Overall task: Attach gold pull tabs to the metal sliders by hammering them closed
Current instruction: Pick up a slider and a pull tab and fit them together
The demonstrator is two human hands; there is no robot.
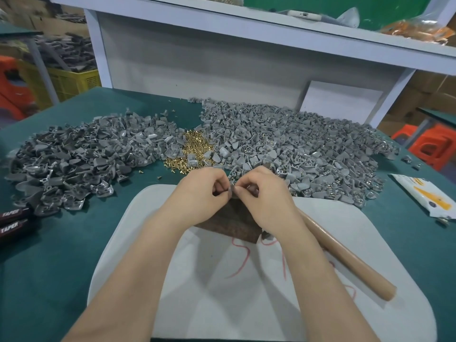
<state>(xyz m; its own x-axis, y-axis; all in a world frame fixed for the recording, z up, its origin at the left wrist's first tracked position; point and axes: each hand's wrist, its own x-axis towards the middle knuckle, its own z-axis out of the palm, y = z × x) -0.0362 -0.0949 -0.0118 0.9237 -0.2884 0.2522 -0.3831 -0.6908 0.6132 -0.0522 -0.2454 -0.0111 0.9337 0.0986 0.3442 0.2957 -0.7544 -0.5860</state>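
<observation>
Meeting over a dark brown block (232,227), the left hand (206,193) and the right hand (267,197) both pinch one small grey slider (232,193). Fingers and thumbs are curled onto it, and the fingertips of the two hands nearly touch. Whether a gold piece already sits on it cannot be told, since the fingers cover most of it.

The block lies on a white board (222,292) marked with red lines, and the board rests on the green table (49,267). A wooden hammer handle (345,257) lies on the board just right of the right forearm, its upper end hidden by that hand.

Beyond the hands are a left heap of grey sliders (74,156) and a larger right heap of grey sliders (308,149). Between them is a small pile of gold pull tabs (195,145), touching both heaps.

Periphery:
- Two black grips lettered TAPER (12,222) lie at the table's left edge.
- A white and yellow packet (424,196) lies at the right.
- A white shelf frame (222,33) stands behind the heaps.
- A yellow crate (74,82) and orange stools (429,149) stand past the table.
</observation>
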